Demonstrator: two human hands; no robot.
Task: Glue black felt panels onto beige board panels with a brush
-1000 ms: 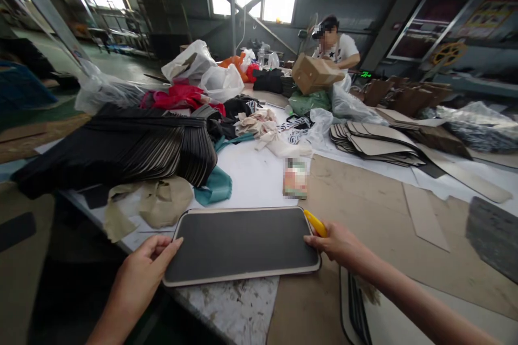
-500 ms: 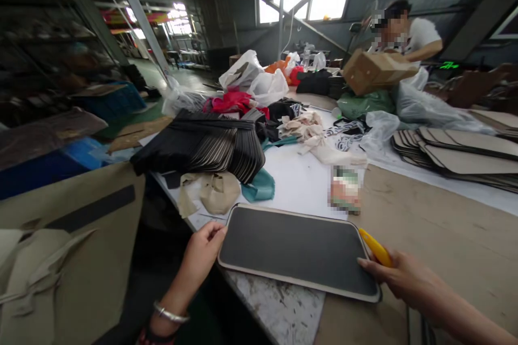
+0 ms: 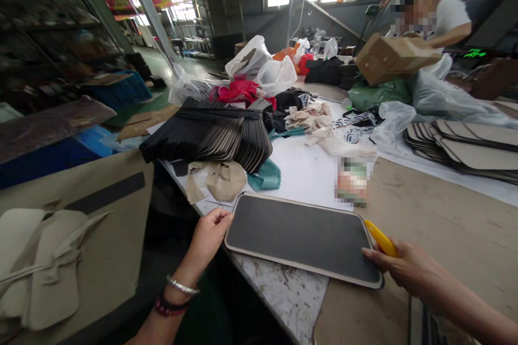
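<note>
A dark grey rounded panel [image 3: 301,236] with a pale border lies flat at the near edge of the table [image 3: 429,215]. My left hand [image 3: 208,234] pinches its left end, fingers curled on the edge. My right hand [image 3: 404,267] rests at the panel's right end, closed around a yellow-handled tool [image 3: 380,238] that sticks out above the fingers. A small blurred packet [image 3: 351,181] stands just behind the panel.
A fanned stack of black pieces [image 3: 214,135] and fabric scraps lie behind left, plastic bags farther back, grey board stacks [image 3: 461,145] at right. A co-worker [image 3: 437,16] holds a cardboard box [image 3: 390,56] across the table. Beige cut pieces [image 3: 44,259] lie lower left.
My view has swung left and my left hand's grip shifted from the panel's lower left edge to its end. The panel and right hand stay about where they were.
</note>
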